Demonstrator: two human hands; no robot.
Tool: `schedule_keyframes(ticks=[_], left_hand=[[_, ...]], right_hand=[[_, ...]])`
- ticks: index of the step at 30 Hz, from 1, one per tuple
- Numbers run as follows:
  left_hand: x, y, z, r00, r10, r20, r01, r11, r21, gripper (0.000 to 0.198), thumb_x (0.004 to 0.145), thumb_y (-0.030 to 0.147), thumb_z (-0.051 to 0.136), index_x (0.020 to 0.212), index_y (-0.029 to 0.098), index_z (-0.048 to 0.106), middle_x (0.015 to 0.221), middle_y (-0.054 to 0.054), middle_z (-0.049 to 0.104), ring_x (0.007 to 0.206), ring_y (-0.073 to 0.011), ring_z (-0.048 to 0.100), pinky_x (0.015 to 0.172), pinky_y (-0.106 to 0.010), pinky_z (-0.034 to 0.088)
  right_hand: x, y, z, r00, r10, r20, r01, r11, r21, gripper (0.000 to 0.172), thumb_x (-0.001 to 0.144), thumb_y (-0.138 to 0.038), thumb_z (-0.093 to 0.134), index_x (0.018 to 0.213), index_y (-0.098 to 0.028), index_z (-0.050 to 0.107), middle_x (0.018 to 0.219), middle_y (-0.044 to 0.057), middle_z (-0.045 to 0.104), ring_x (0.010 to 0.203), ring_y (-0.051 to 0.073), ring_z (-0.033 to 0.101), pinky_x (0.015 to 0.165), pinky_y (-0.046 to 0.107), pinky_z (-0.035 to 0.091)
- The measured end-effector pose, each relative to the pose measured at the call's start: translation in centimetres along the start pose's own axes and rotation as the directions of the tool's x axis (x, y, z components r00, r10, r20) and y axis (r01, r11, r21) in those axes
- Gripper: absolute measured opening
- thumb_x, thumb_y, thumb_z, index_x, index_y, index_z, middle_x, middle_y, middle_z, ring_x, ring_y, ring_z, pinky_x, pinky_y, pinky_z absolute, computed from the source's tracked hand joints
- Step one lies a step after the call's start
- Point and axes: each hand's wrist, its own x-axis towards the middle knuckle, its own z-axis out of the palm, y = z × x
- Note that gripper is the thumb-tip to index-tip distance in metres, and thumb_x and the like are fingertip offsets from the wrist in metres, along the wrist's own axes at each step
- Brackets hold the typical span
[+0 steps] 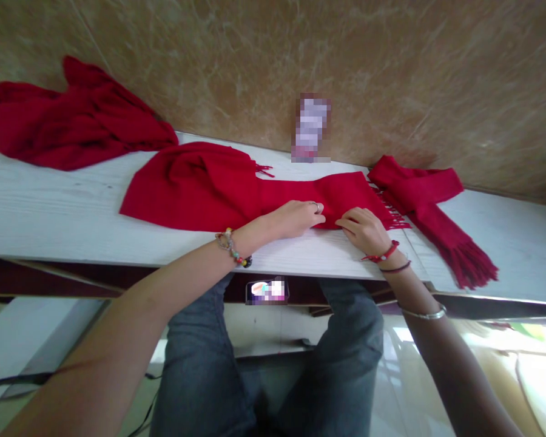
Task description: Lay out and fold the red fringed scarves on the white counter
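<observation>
A red fringed scarf [200, 185] lies stretched across the white table [50, 212]. My left hand [295, 217] rests on the scarf's near edge with curled fingers pinching the cloth; a ring shows on one finger. My right hand [364, 229] sits just to the right, fingers bent and pinching the same edge near the fringe. Both wrists wear bracelets.
A second red scarf [68, 124] is heaped at the table's far left. A third red scarf [432, 209] lies at the right, fringe hanging near the front edge. A blurred small object [310, 128] stands against the brown marbled wall. A phone [267, 291] rests on my lap.
</observation>
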Motion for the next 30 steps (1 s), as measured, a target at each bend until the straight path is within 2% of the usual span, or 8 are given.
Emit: schedule_keyframes(ticks=[3,6,10,14,19,22,25,30], left_hand=[[0.0,-0.1,0.1,0.999,0.053,0.003,-0.052,0.995,-0.079,0.033,0.088,0.006,0.04,0.107,0.017,0.063,0.105,-0.007,0.06,0.098,-0.0166,0.054,0.079,-0.026,0.04],[0.0,-0.2,0.2,0.995,0.096,0.018,-0.089,0.968,-0.233,0.04,0.085,0.001,0.037,0.115,0.017,0.06,0.121,-0.007,0.057,0.109,-0.0145,0.051,0.091,-0.024,0.037],[-0.3,-0.3,-0.5,0.987,0.088,0.134,-0.032,0.925,-0.378,0.052,0.08,-0.004,0.037,0.123,0.019,0.054,0.132,-0.003,0.054,0.113,-0.0116,0.052,0.095,-0.022,0.037],[-0.5,-0.6,-1.3,0.982,0.094,0.164,-0.013,0.9,-0.436,0.055,0.077,-0.004,0.037,0.121,0.021,0.056,0.132,-0.002,0.054,0.119,-0.0111,0.049,0.101,-0.024,0.033],[-0.6,-1.0,-1.5,0.977,0.111,0.184,-0.026,0.91,-0.413,0.05,0.078,0.0,0.039,0.119,0.02,0.059,0.129,-0.002,0.057,0.118,-0.0113,0.05,0.1,-0.024,0.032],[-0.6,-0.8,-1.4,0.984,0.088,0.155,-0.028,0.934,-0.357,0.035,0.089,0.017,0.039,0.116,0.02,0.06,0.125,-0.003,0.06,0.112,-0.0128,0.053,0.096,-0.025,0.032],[-0.5,-0.4,-1.2,0.99,0.038,0.137,0.003,0.957,-0.289,0.035,0.094,0.029,0.034,0.115,0.022,0.061,0.124,-0.004,0.059,0.11,-0.0152,0.053,0.092,-0.029,0.031],[0.3,-0.1,-0.2,0.995,0.02,0.096,0.0,0.98,-0.2,0.036,0.095,0.03,0.033,0.115,0.023,0.061,0.119,-0.006,0.06,0.103,-0.0181,0.053,0.082,-0.031,0.032]], right_hand=[[-0.1,0.1,0.2,1.0,0.003,0.027,-0.004,0.999,0.045,0.023,0.086,-0.014,0.049,0.085,-0.019,0.071,0.081,0.008,0.066,0.078,0.019,0.054,0.067,0.031,0.04],[-0.2,0.1,0.3,0.998,0.016,0.058,-0.022,0.994,0.108,0.023,0.085,-0.015,0.049,0.088,-0.02,0.071,0.084,0.008,0.067,0.08,0.019,0.055,0.069,0.032,0.04],[-0.1,0.0,0.1,0.995,0.043,0.09,-0.059,0.981,0.187,0.024,0.085,-0.015,0.048,0.087,-0.02,0.071,0.085,0.008,0.068,0.082,0.02,0.057,0.073,0.034,0.041],[0.0,0.0,0.1,0.996,0.044,0.083,-0.063,0.97,0.233,0.025,0.087,-0.017,0.047,0.085,-0.02,0.071,0.086,0.008,0.069,0.082,0.019,0.058,0.074,0.035,0.041],[-0.1,0.1,0.4,0.996,0.037,0.078,-0.056,0.966,0.253,0.024,0.087,-0.018,0.048,0.085,-0.02,0.072,0.087,0.007,0.069,0.083,0.019,0.058,0.074,0.034,0.041],[-0.1,0.1,0.5,0.998,0.022,0.059,-0.036,0.968,0.249,0.023,0.086,-0.017,0.049,0.084,-0.02,0.072,0.086,0.007,0.069,0.081,0.018,0.058,0.074,0.034,0.041],[0.0,0.1,0.5,0.999,0.031,0.041,-0.041,0.968,0.25,0.022,0.086,-0.016,0.049,0.083,-0.019,0.071,0.085,0.007,0.069,0.081,0.018,0.058,0.073,0.033,0.041],[0.1,0.0,0.5,0.998,0.042,0.053,-0.054,0.965,0.255,0.022,0.084,-0.013,0.048,0.08,-0.019,0.069,0.084,0.007,0.069,0.082,0.018,0.059,0.073,0.033,0.04]])
